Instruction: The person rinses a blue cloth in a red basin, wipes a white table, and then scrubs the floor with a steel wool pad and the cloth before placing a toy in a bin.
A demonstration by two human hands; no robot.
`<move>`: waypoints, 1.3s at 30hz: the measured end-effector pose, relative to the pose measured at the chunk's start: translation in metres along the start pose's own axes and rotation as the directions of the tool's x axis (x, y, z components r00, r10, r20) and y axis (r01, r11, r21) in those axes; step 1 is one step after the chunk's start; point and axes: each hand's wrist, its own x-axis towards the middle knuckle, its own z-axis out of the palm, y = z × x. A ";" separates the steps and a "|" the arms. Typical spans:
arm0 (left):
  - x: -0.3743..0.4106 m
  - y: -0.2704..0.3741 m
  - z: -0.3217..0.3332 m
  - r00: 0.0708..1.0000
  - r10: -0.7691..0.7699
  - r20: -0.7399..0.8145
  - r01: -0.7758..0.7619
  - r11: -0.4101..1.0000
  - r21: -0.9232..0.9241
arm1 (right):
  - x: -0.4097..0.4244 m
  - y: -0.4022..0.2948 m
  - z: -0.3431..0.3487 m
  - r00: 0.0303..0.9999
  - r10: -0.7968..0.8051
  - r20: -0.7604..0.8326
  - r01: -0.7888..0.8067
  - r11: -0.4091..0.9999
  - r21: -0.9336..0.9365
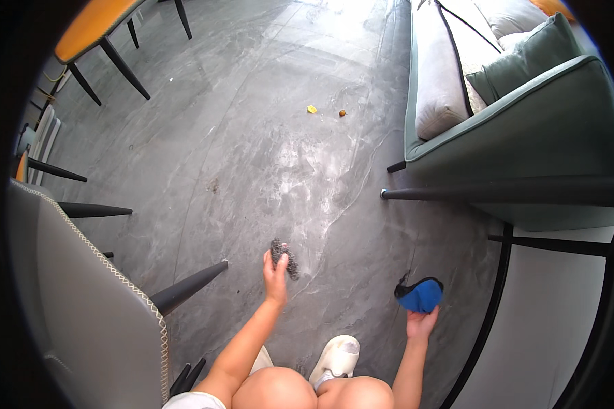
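My left hand (275, 278) grips a dark grey, rough-textured oblong piece (288, 263), perhaps a bunched cloth or scrubbing pad, above the grey marbled floor (266, 204). Its thumb lies across the near face. Out to the right, my right hand (422, 323) holds a blue piece with black trim (422, 297), seemingly of fabric, by its near edge. A thin black bit sticks out from its left side. Most of the right fingers are hidden behind it. Between the forearms are my bent knees (276, 388) and a white slipper (337, 355).
Farther off on the floor lie a small yellow piece (311, 109) and a small brown round thing (342, 113). A grey stitched chair (97, 286) stands close at left, an orange chair (89, 30) behind. At right are a green sofa (532, 138) and a black-legged table (506, 190).
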 end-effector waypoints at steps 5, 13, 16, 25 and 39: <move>-0.007 0.021 -0.008 0.975 -0.194 0.112 0.217 0.940 -0.262 | 0.100 0.067 -0.052 0.919 -0.324 -0.227 0.108 0.757 -0.644; -0.024 0.037 -0.015 0.921 -0.373 -0.113 0.386 0.913 0.133 | 0.052 0.217 0.227 0.812 -0.146 0.565 0.577 0.350 -0.738; -0.049 0.096 -0.022 0.833 -0.542 -0.116 0.553 0.824 0.121 | 0.006 0.189 0.306 0.815 0.373 0.443 -0.151 0.875 -0.460; -0.136 0.335 0.016 0.831 -0.528 0.172 0.550 0.739 -0.388 | -0.149 0.056 0.400 0.515 0.553 0.655 -0.754 0.656 0.039; -0.038 0.682 0.089 0.896 -0.331 0.295 0.420 0.846 -0.329 | -0.222 -0.196 0.618 0.482 -0.160 0.861 0.207 0.976 0.065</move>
